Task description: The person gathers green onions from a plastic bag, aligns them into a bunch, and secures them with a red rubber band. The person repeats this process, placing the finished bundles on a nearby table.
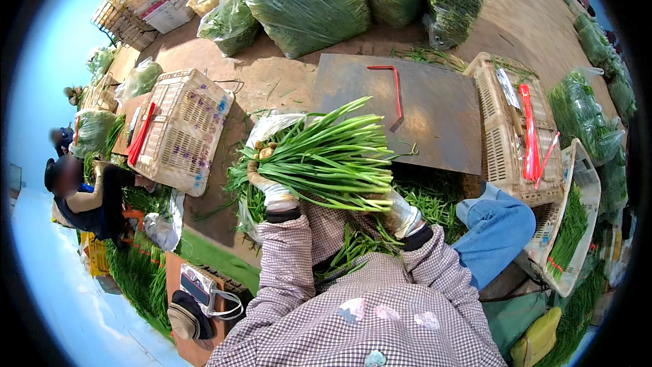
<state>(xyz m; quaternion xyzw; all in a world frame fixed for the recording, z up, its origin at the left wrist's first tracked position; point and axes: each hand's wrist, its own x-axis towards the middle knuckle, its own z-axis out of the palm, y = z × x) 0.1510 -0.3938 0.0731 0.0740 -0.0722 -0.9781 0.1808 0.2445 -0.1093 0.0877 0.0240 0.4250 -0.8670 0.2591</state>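
A thick bunch of long green stalks point(326, 158), probably Chinese chives, lies across my lap with its pale ends to the right. My left hand point(267, 173), in a soiled glove, grips the leafy end, fingers curled over the top. At the pale ends is my gloved right hand point(402, 214), touching the bunch from below; its fingers are hidden. Loose green leaves point(351, 250) lie on my checked smock point(377, 300). Beyond the bunch, a bent red tie strip point(395, 81) rests on a worn flat board point(438, 112).
Upturned plastic crates, left point(186, 127) and right point(509, 122), carry red tie strips point(530, 132). A tilted crate point(586, 209) holds tied greens. Large bags of greens point(310, 5) stand ahead. At left sits another person point(84, 199). A hat point(188, 316) lies near my left elbow.
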